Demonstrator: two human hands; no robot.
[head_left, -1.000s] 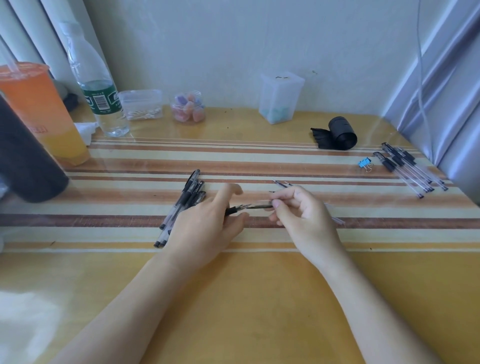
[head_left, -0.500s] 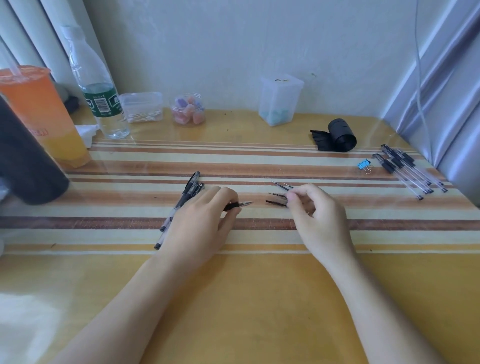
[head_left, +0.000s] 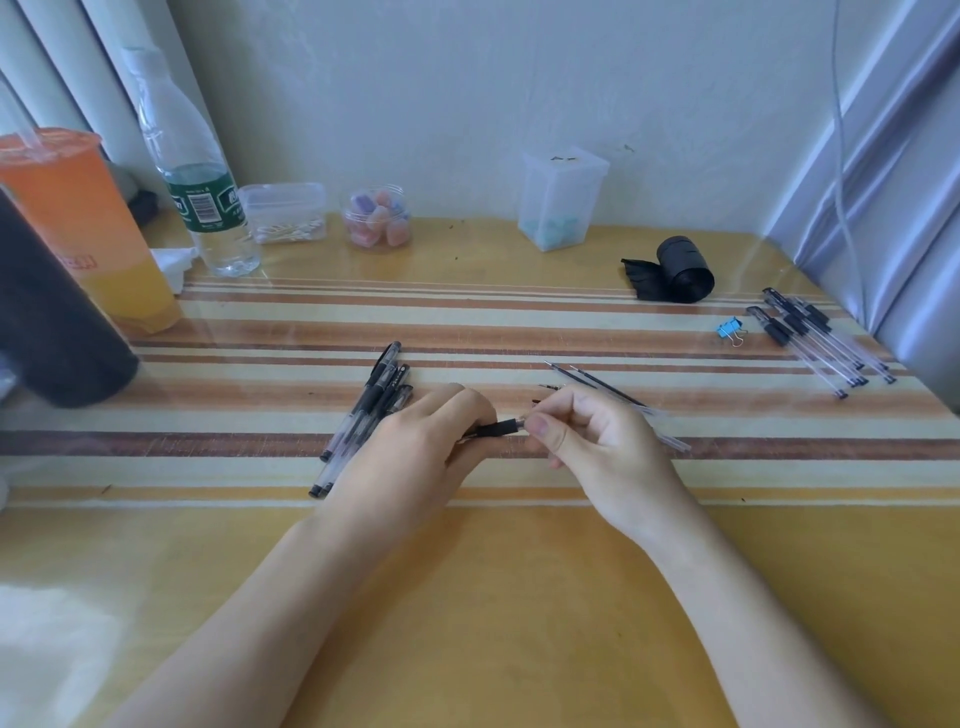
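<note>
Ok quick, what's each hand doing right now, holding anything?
Left hand: grips the black pen by its barrel.
Right hand: pinches the front end of the same pen.

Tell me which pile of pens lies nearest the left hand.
The pile of pens left of the left hand; the other pile lies far right, beside the blue clip.

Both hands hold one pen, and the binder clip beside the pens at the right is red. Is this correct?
Not quite: the head view shows the binder clip is blue, not red. The left hand and right hand do hold one pen, and the clip lies beside the pens at the right.
</note>
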